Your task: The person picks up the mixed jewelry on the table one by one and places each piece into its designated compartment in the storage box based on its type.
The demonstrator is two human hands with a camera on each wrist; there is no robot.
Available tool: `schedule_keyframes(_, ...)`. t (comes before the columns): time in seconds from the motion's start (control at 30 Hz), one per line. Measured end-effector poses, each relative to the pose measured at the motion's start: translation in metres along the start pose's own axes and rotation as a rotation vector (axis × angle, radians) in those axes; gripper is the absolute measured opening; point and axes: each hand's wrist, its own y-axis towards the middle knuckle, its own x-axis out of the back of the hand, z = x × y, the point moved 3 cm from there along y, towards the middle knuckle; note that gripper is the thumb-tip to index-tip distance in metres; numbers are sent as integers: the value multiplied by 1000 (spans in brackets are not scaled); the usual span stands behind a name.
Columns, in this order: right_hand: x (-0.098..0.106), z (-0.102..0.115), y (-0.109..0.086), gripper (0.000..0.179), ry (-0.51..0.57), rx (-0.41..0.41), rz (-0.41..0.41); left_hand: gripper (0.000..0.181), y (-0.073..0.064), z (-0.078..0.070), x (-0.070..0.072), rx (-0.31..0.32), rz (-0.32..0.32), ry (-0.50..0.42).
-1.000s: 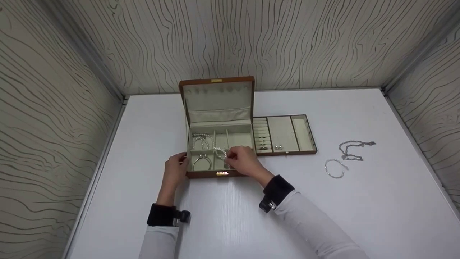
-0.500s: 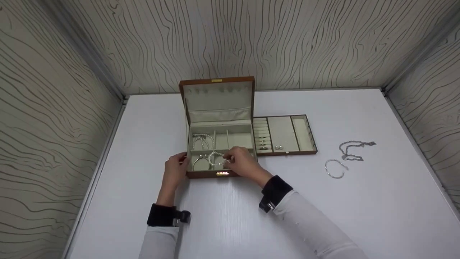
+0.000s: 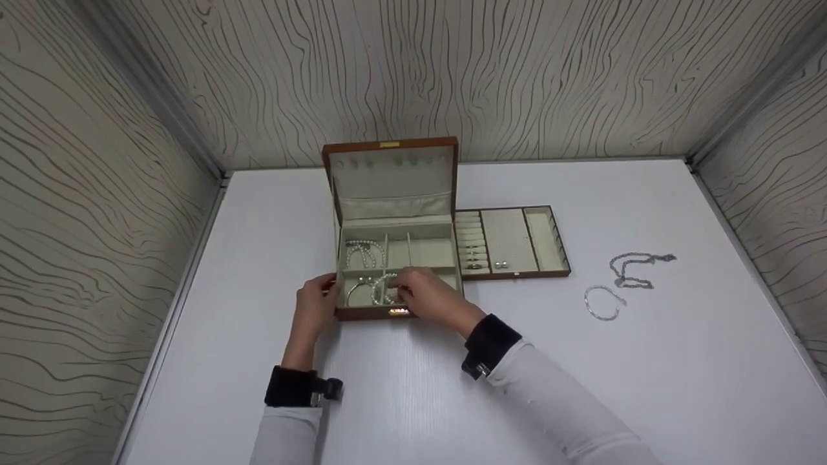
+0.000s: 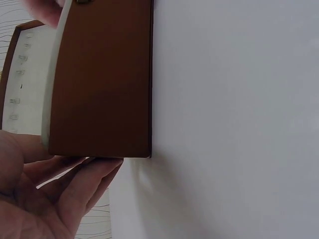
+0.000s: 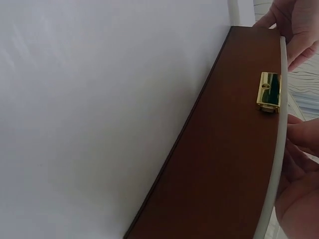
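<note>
Beaded bracelet (image 3: 375, 290) | just below mid-frame, over the jewelry box (image 3: 362, 314) | your right hand (image 3: 429, 294) pinches it, your left hand (image 3: 315, 300) grips the box's left wall | released astride the divider (image 3: 384, 296), it could snag the bangle (image 3: 366, 280)

Pale grey sleeves (image 3: 568, 407) above black wristbands (image 3: 289, 386).

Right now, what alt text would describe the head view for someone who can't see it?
A person's right hand holds a beaded bracelet inside an open brown jewelry box, while the left hand grips the box's left side. To its right, a tray holds rings and pearly earrings; farther right, a bangle and a chain lie on the white table.
</note>
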Motion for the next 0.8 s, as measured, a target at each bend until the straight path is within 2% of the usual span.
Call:
schedule_keyframes(0.2, -3, 5, 6, 45, -139, 39, 59, 35, 0, 0, 0, 0, -2, -6)
schedule_keyframes(0.3, -6, 5, 9, 46, -189, 41, 88, 35, 0, 0, 0, -8, -5, -6)
schedule_keyframes(0.53, -10, -2, 10, 47, -237, 7, 121, 35, 0, 0, -1, 22, -5, 8)
schedule_keyframes(0.73, -9, -6, 7, 55, -249, -12, 181, 34, 0, -1, -1, 7, -12, 7)
schedule_keyframes(0.8, -9, -6, 7, 47, -262, -4, 180, 34, 0, -1, -1, 3, -12, 4)
